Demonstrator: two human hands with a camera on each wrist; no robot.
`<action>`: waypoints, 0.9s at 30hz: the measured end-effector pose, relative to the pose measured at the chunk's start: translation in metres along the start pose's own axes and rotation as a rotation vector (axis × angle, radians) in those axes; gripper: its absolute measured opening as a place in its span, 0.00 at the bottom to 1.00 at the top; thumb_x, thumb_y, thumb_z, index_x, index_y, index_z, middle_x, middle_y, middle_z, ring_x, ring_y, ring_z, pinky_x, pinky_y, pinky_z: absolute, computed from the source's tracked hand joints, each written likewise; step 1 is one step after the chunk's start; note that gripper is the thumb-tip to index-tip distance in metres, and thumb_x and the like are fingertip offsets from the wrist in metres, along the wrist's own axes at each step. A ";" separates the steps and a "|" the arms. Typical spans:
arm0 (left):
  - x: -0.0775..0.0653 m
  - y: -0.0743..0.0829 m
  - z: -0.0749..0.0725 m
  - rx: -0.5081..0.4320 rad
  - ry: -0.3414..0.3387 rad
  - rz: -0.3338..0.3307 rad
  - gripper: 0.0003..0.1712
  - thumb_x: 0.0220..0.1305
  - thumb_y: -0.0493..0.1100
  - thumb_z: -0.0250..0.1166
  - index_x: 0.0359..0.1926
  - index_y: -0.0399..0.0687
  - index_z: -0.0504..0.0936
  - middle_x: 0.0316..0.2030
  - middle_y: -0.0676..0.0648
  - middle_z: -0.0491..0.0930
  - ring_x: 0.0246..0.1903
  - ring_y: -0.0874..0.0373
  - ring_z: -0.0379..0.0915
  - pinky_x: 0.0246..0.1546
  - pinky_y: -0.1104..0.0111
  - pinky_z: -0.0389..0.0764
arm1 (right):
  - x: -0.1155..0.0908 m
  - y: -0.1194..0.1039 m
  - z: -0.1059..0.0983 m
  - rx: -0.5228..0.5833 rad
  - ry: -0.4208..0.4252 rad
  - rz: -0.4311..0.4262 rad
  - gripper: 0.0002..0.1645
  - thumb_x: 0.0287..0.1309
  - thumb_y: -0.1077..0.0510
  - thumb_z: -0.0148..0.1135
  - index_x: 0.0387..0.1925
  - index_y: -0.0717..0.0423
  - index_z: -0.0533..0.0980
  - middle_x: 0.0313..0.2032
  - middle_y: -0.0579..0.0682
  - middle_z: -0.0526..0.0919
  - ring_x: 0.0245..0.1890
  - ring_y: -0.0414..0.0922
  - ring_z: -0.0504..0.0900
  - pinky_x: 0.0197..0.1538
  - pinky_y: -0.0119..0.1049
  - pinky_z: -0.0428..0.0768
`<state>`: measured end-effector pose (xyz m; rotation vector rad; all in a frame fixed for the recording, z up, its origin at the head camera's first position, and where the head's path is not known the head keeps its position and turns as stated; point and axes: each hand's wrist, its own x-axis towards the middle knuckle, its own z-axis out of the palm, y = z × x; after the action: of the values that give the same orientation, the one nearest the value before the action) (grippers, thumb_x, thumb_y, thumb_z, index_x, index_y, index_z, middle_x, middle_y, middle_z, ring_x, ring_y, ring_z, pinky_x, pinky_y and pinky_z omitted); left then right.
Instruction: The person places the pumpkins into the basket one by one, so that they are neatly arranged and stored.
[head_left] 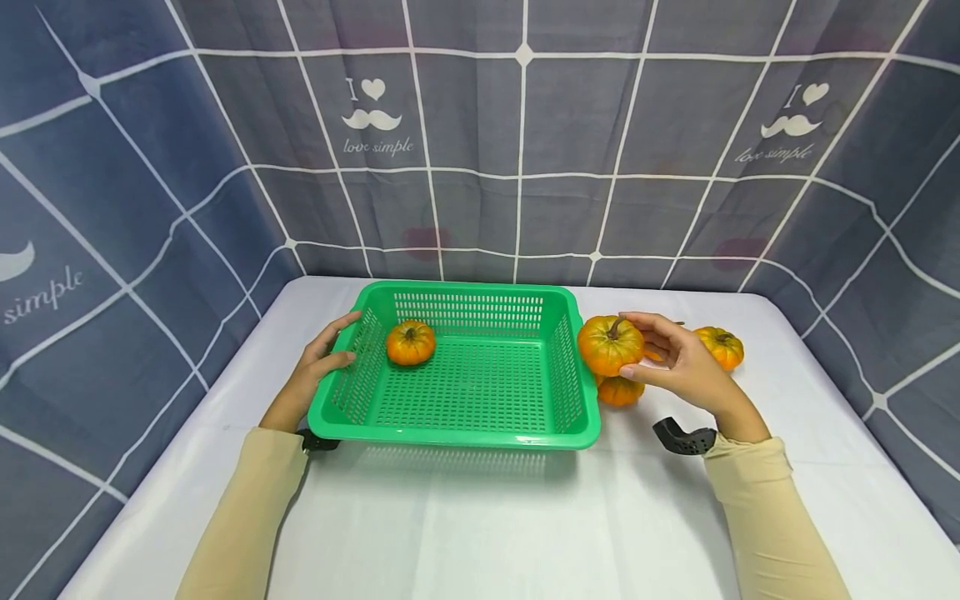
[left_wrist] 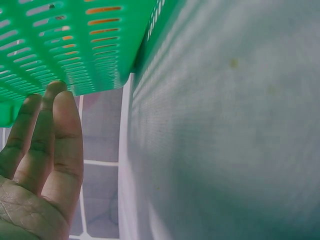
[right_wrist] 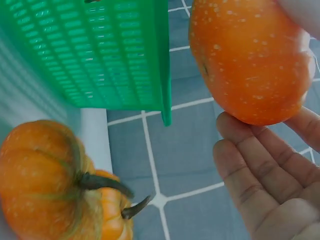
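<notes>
Pumpkin [head_left: 611, 344] in the right grip is held up just outside the right rim of the basket [head_left: 450, 437], and the step in hand looks like bringing it over to go inside. From the left, the left hand [head_left: 309, 371] pinches the basket's left rim, thumb over the edge and fingers fairly straight against the outer wall, probably to steady it. Just right of that grip, near the left wall, the first pumpkin [head_left: 410, 343] sits on the basket floor. Past the opposite wall comes the right hand [head_left: 686, 367], pinching its load between thumb and fingertips, stem up. Below that grip, beside the basket, a lower pumpkin [head_left: 621, 392] is partly covered by the held one; an orange patch [head_left: 654, 357] between the fingers is too hidden to judge its shape. Just beyond the right hand, the outer pumpkin [head_left: 723, 348] lies on the table [head_left: 465, 533]. The next move seems to call for clearing the rim, shifting left, lowering beside the first pumpkin, then loosening the fingers; too low a pass might knock the rim.
</notes>
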<state>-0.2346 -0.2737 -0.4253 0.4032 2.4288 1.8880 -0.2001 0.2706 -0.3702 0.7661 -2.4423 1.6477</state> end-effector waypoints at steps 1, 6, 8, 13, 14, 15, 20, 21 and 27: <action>0.000 0.000 0.000 0.000 0.000 -0.005 0.41 0.76 0.37 0.54 0.86 0.48 0.57 0.86 0.41 0.50 0.83 0.40 0.45 0.75 0.42 0.55 | 0.002 -0.001 0.001 -0.004 -0.012 0.002 0.40 0.59 0.77 0.73 0.72 0.75 0.69 0.63 0.31 0.78 0.60 0.29 0.80 0.62 0.22 0.77; -0.002 0.002 0.000 0.002 -0.006 -0.010 0.41 0.76 0.38 0.54 0.87 0.49 0.57 0.86 0.42 0.50 0.82 0.40 0.47 0.74 0.45 0.58 | 0.010 -0.011 0.005 0.003 -0.057 -0.003 0.41 0.58 0.76 0.75 0.72 0.73 0.71 0.62 0.34 0.80 0.58 0.33 0.82 0.62 0.24 0.78; -0.003 0.003 0.000 -0.002 -0.005 -0.011 0.41 0.76 0.38 0.54 0.87 0.49 0.57 0.86 0.42 0.49 0.82 0.40 0.46 0.74 0.45 0.58 | 0.013 -0.016 0.006 -0.002 -0.076 -0.008 0.40 0.58 0.75 0.75 0.72 0.72 0.72 0.63 0.37 0.81 0.57 0.34 0.83 0.61 0.24 0.78; -0.002 0.002 0.000 -0.014 0.003 0.007 0.40 0.76 0.37 0.55 0.86 0.45 0.58 0.86 0.42 0.48 0.84 0.39 0.41 0.77 0.38 0.51 | 0.021 -0.028 0.009 -0.026 -0.122 -0.021 0.41 0.59 0.73 0.76 0.73 0.68 0.73 0.64 0.46 0.82 0.58 0.36 0.83 0.59 0.25 0.80; -0.002 0.002 0.000 -0.015 0.003 0.013 0.40 0.75 0.37 0.55 0.85 0.44 0.58 0.86 0.42 0.48 0.85 0.39 0.39 0.78 0.37 0.49 | 0.022 -0.031 0.009 -0.022 -0.132 -0.021 0.41 0.59 0.73 0.76 0.73 0.68 0.73 0.65 0.48 0.82 0.58 0.36 0.83 0.60 0.25 0.80; -0.002 0.002 0.000 -0.015 0.004 0.019 0.40 0.75 0.37 0.55 0.85 0.43 0.58 0.86 0.41 0.48 0.85 0.38 0.38 0.78 0.36 0.47 | 0.024 -0.032 0.010 -0.021 -0.142 -0.022 0.41 0.60 0.73 0.76 0.73 0.67 0.72 0.65 0.48 0.82 0.59 0.36 0.83 0.60 0.26 0.80; -0.001 0.002 0.000 -0.024 -0.003 0.007 0.40 0.76 0.37 0.54 0.86 0.44 0.58 0.86 0.41 0.50 0.83 0.38 0.45 0.75 0.51 0.61 | 0.030 -0.039 0.013 -0.009 -0.176 -0.030 0.40 0.59 0.73 0.75 0.73 0.68 0.72 0.67 0.56 0.81 0.60 0.38 0.83 0.63 0.27 0.78; -0.001 0.002 0.000 -0.024 -0.004 0.003 0.40 0.76 0.37 0.54 0.86 0.45 0.57 0.86 0.42 0.50 0.83 0.38 0.45 0.72 0.55 0.63 | 0.032 -0.040 0.014 -0.014 -0.180 -0.029 0.40 0.59 0.73 0.75 0.73 0.68 0.72 0.67 0.58 0.80 0.60 0.38 0.83 0.63 0.27 0.78; -0.001 0.000 0.000 -0.022 -0.005 0.011 0.40 0.76 0.37 0.55 0.86 0.46 0.59 0.86 0.43 0.49 0.85 0.41 0.39 0.72 0.55 0.61 | 0.039 -0.047 0.020 -0.068 -0.220 0.010 0.40 0.60 0.69 0.78 0.73 0.66 0.73 0.67 0.61 0.80 0.60 0.40 0.83 0.63 0.26 0.78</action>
<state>-0.2342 -0.2740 -0.4255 0.4202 2.4053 1.9136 -0.2091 0.2253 -0.3253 0.9739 -2.6363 1.5488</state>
